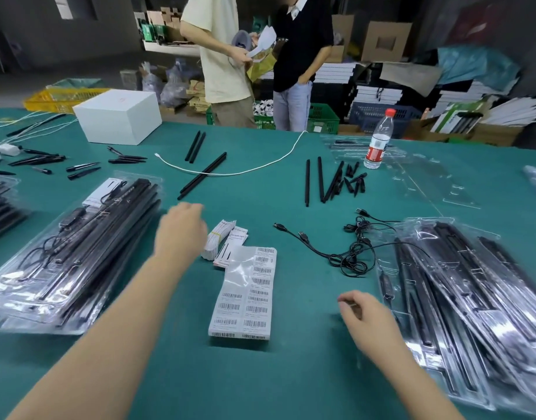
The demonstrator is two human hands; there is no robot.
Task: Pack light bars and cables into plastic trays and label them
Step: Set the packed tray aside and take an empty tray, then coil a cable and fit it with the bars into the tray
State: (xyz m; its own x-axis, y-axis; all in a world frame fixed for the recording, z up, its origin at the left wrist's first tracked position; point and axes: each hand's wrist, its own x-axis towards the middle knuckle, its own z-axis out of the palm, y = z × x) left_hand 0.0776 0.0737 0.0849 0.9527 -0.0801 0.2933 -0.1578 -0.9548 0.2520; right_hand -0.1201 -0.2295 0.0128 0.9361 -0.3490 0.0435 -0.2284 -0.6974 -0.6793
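A sheet of barcode labels (245, 294) lies mid-table on the green mat. Behind it sits a bundle of small white cards (219, 241). My left hand (180, 228) hovers just left of those cards, fingers loosely curled, blurred, holding nothing I can see. My right hand (363, 310) hangs over the mat right of the label sheet, fingers curled; whether it pinches something small is unclear. Packed clear trays of black light bars are stacked at left (76, 253) and at right (460, 301). Black USB cables (345, 253) lie tangled between them.
Loose black light bars (324, 181) and short black pieces lie farther back, with a white cable (245, 169), a water bottle (379, 140), empty clear trays (427, 177) and a white box (118, 116). Two people stand beyond the table's far edge.
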